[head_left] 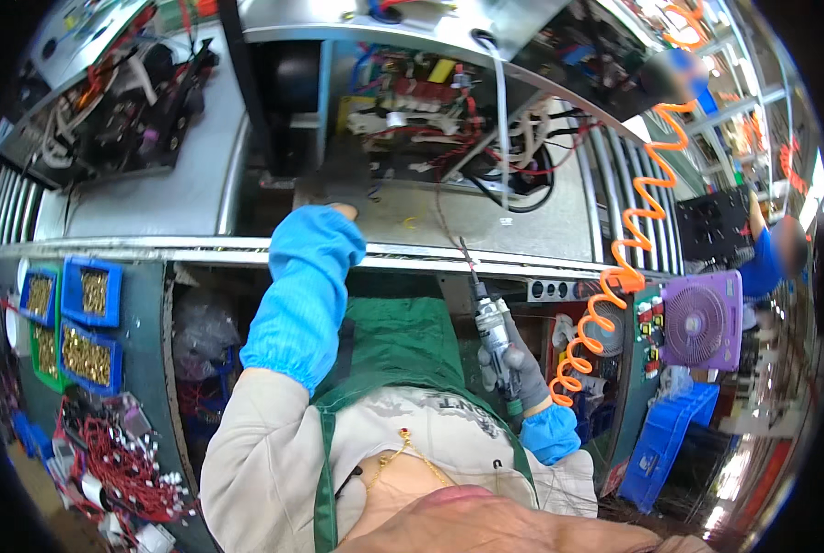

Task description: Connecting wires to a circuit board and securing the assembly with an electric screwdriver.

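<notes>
Head view, from left to right: blue trays [87,318] of small brass parts sit at the far left edge of the bench, with a heap of red wires [122,465] below them. The left hand [333,180], in a grey glove and blue sleeve, reaches up and away and lies flat on the metal casing [403,221] of an opened appliance, fingers spread on the sheet and gripping nothing that I can make out. Just beyond it lies the exposed wiring bay [430,111] with red and white leads. The right hand [513,364], closed around the body of an air screwdriver [490,318], is near the body, low and right of the casing. The tool's long axis runs up and slightly left, its bit [467,253] at the casing's near edge. The left hand is much closer to the wiring. An orange coiled hose [628,249] trails right from the tool, past a purple fan [702,321].
</notes>
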Demonstrator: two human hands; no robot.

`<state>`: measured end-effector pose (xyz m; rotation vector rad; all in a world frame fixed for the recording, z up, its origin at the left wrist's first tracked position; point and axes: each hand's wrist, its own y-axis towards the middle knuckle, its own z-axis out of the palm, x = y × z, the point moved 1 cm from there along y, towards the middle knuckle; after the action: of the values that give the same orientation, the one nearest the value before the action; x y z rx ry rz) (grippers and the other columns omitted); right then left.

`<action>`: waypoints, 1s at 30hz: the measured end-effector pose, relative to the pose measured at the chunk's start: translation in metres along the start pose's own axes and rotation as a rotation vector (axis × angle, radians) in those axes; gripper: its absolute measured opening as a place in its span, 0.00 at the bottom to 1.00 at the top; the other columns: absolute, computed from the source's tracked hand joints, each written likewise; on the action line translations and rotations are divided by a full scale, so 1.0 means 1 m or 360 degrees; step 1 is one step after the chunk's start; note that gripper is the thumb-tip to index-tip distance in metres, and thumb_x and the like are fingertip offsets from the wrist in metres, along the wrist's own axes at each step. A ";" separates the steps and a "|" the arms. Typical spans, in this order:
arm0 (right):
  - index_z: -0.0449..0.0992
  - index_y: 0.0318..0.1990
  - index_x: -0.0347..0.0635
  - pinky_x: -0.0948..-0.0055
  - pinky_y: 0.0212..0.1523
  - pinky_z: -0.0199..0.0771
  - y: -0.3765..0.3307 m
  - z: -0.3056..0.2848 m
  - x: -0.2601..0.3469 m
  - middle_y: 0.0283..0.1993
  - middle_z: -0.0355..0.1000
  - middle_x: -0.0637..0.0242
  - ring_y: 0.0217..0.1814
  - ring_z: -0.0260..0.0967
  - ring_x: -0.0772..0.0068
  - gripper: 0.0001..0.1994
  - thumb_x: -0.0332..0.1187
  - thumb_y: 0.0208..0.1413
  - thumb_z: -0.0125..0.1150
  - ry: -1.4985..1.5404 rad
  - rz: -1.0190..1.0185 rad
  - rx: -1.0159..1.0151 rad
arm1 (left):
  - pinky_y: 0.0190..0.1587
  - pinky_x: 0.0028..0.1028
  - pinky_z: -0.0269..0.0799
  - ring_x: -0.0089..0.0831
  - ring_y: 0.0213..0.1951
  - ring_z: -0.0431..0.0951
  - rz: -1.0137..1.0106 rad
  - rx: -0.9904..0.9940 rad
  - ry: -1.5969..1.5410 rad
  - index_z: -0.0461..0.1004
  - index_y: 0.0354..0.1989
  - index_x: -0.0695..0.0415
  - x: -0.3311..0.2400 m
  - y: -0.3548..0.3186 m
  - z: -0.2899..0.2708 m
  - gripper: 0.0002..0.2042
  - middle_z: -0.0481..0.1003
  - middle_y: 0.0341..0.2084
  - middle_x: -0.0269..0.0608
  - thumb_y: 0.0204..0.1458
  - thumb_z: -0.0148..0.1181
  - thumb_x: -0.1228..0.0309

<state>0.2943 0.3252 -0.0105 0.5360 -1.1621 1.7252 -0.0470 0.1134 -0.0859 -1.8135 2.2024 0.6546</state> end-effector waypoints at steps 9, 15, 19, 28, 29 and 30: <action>0.37 0.67 0.56 0.73 0.25 0.72 0.113 0.112 0.016 0.40 0.63 0.59 0.26 0.65 0.74 0.47 0.33 0.38 0.57 -0.0530 0.0025 0.0113 | 0.47 0.37 0.68 0.44 0.52 0.66 -0.0007 0.0202 0.0131 0.70 0.46 0.54 -0.008 -0.045 -0.079 0.17 0.68 0.48 0.49 0.49 0.48 0.63; 0.36 0.67 0.57 0.73 0.23 0.74 0.146 0.131 0.017 0.37 0.64 0.60 0.26 0.66 0.73 0.44 0.29 0.42 0.53 -0.0452 -0.0163 0.0095 | 0.47 0.37 0.69 0.45 0.48 0.71 -0.0199 0.0993 0.0337 0.73 0.40 0.54 -0.004 -0.075 -0.113 0.12 0.72 0.43 0.46 0.47 0.51 0.66; 0.36 0.67 0.53 0.68 0.25 0.78 0.155 0.125 0.012 0.43 0.60 0.59 0.34 0.66 0.70 0.47 0.33 0.40 0.60 -0.0341 -0.0156 0.0045 | 0.46 0.38 0.69 0.46 0.47 0.71 -0.0144 0.0758 0.0267 0.73 0.39 0.54 -0.003 -0.071 -0.111 0.12 0.72 0.43 0.47 0.48 0.50 0.66; 0.39 0.66 0.59 0.63 0.26 0.79 0.167 0.103 -0.010 0.37 0.66 0.55 0.27 0.69 0.66 0.43 0.38 0.44 0.60 0.0393 -0.0118 0.0485 | 0.46 0.39 0.68 0.47 0.45 0.71 -0.0067 0.0300 0.0074 0.73 0.39 0.55 -0.003 -0.073 -0.104 0.11 0.72 0.41 0.48 0.48 0.49 0.67; 0.40 0.66 0.61 0.62 0.26 0.79 0.165 0.102 -0.013 0.36 0.67 0.54 0.25 0.70 0.66 0.42 0.37 0.45 0.60 0.0669 -0.0090 0.0614 | 0.46 0.39 0.68 0.47 0.45 0.72 -0.0061 0.0277 0.0052 0.73 0.38 0.55 -0.003 -0.071 -0.100 0.11 0.72 0.41 0.48 0.48 0.49 0.68; 0.40 0.66 0.58 0.62 0.27 0.79 0.166 0.100 -0.013 0.37 0.68 0.55 0.29 0.71 0.64 0.41 0.37 0.46 0.59 0.0312 -0.0069 0.0425 | 0.46 0.39 0.68 0.47 0.44 0.72 -0.0056 0.0260 0.0031 0.72 0.38 0.55 -0.003 -0.067 -0.095 0.11 0.72 0.41 0.48 0.48 0.48 0.68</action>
<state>0.1390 0.2157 -0.0520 0.5341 -0.7825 1.8617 0.0294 0.0622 -0.0143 -1.7792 2.1612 0.4380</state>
